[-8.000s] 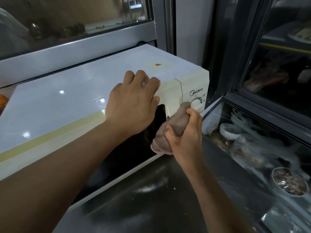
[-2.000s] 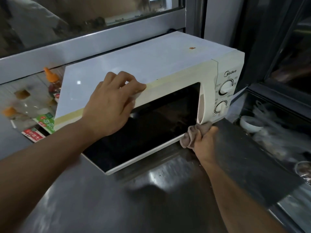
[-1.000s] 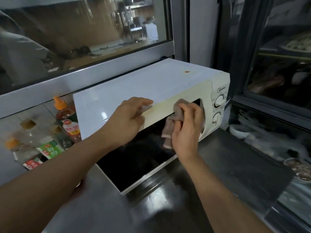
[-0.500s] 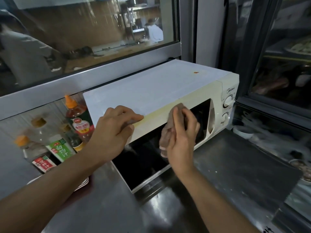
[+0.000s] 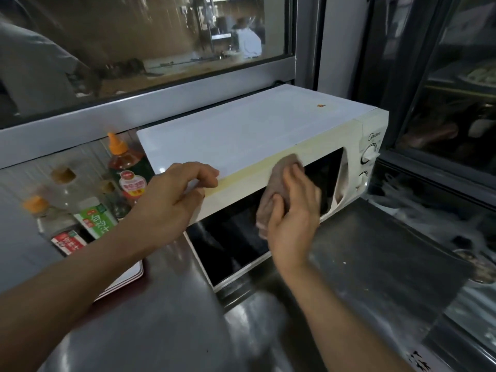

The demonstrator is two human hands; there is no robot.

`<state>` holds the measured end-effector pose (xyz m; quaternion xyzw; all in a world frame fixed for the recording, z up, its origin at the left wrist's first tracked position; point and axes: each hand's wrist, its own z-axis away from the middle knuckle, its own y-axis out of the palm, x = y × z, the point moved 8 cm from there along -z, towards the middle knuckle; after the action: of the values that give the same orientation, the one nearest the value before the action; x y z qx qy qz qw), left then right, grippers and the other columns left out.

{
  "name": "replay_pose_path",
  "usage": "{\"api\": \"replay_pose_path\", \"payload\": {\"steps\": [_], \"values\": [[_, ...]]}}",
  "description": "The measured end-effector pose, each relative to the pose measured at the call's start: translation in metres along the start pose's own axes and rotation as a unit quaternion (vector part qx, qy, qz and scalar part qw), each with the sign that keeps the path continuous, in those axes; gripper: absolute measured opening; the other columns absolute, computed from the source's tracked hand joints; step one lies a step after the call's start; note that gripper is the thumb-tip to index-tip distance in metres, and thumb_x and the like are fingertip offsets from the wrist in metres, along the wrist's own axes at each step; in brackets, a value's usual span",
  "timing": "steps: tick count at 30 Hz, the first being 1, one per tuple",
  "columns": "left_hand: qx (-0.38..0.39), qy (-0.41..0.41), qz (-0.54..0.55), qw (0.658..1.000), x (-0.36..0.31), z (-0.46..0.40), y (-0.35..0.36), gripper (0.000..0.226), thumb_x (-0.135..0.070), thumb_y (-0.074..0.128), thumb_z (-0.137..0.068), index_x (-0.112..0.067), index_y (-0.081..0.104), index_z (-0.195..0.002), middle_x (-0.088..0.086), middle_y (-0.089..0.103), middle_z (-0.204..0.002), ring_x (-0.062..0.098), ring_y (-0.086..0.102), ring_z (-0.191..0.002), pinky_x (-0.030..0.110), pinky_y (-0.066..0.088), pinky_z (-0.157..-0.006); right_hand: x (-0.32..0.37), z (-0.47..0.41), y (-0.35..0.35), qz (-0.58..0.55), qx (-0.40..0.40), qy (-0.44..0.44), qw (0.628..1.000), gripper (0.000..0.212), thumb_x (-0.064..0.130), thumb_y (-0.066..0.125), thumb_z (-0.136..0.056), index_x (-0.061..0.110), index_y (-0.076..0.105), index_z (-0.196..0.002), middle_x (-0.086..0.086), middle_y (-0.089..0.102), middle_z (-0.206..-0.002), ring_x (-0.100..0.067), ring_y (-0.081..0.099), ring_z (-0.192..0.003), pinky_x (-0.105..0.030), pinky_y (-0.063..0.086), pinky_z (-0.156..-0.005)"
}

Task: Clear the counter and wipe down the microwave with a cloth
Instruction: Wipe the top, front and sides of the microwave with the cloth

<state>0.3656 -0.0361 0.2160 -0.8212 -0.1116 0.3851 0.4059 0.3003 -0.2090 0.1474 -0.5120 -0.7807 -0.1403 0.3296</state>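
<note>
A commercial kitchen: steel counter (image 5: pixel 166 331), sauce bottles (image 5: pixel 126 170), microwave (image 5: pixel 255 135), pass-through window (image 5: pixel 150 41)

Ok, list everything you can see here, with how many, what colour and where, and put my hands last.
microwave: one, white with a dark door, on the counter under the window.
orange speck: one, on the microwave top near the back right.
control knobs: two, white, on the microwave's right panel.
cloth: one, brownish grey, against the microwave's front edge.
sauce bottles: several, orange caps and red or green labels, left of the microwave.
counter: one, grey steel, under it all.
window: one, grey-framed, behind the microwave.
left hand: rests on the microwave's top front edge.
right hand: presses the cloth to the microwave.
</note>
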Motion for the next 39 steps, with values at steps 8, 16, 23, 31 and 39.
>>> {"api": "replay_pose_path", "payload": {"steps": [8,16,23,31,39], "values": [[-0.057,0.025,-0.091,0.994,0.011,0.035,-0.027,0.032,-0.01,0.046,-0.079,-0.019,0.066,-0.103,-0.006,0.058,-0.105,0.012,0.048,-0.104,0.025,0.035,-0.09,0.006,-0.005,0.003,0.012,0.076,-0.054,0.996,0.041,0.0,0.052,-0.085,0.003,0.057,-0.126,-0.012,0.048,-0.127,-0.028,0.047,-0.113,-0.013,0.028,-0.105],[-0.047,-0.006,0.021,0.999,0.026,0.045,-0.031,0.044,-0.005,0.043,-0.075,-0.031,0.062,-0.105,-0.018,0.059,-0.118,0.005,0.05,-0.117,0.016,0.039,-0.095,0.045,0.027,0.017,-0.01,0.031,0.015,0.999,0.044,-0.006,0.054,-0.084,0.003,0.056,-0.127,-0.013,0.05,-0.121,-0.022,0.045,-0.109,-0.011,0.026,-0.102],[-0.019,-0.005,0.03,0.999,0.031,0.05,-0.031,0.054,-0.004,0.039,-0.071,-0.027,0.061,-0.115,-0.011,0.057,-0.126,0.012,0.045,-0.127,0.04,0.036,-0.108,0.082,0.059,0.033,-0.057,0.164,-0.05,0.984,0.038,0.009,0.056,-0.084,0.014,0.058,-0.122,-0.01,0.05,-0.122,-0.022,0.047,-0.113,-0.025,0.037,-0.1],[0.001,-0.016,0.043,0.999,0.032,0.048,-0.029,0.051,-0.008,0.039,-0.074,-0.024,0.063,-0.117,-0.008,0.058,-0.127,0.013,0.045,-0.128,0.045,0.034,-0.11,0.048,0.028,0.014,-0.012,0.036,0.057,0.998,0.046,-0.01,0.059,-0.08,0.001,0.057,-0.125,-0.01,0.045,-0.113,-0.02,0.05,-0.105,-0.008,0.032,-0.099],[0.008,-0.015,0.042,0.999,0.032,0.048,-0.029,0.052,-0.008,0.038,-0.074,-0.021,0.063,-0.119,-0.005,0.057,-0.128,0.016,0.045,-0.126,0.043,0.036,-0.107,0.083,0.087,0.047,-0.059,0.125,-0.035,0.99,0.033,0.012,0.05,-0.086,0.018,0.055,-0.118,-0.005,0.047,-0.119,-0.024,0.049,-0.108,-0.024,0.036,-0.092]]}}
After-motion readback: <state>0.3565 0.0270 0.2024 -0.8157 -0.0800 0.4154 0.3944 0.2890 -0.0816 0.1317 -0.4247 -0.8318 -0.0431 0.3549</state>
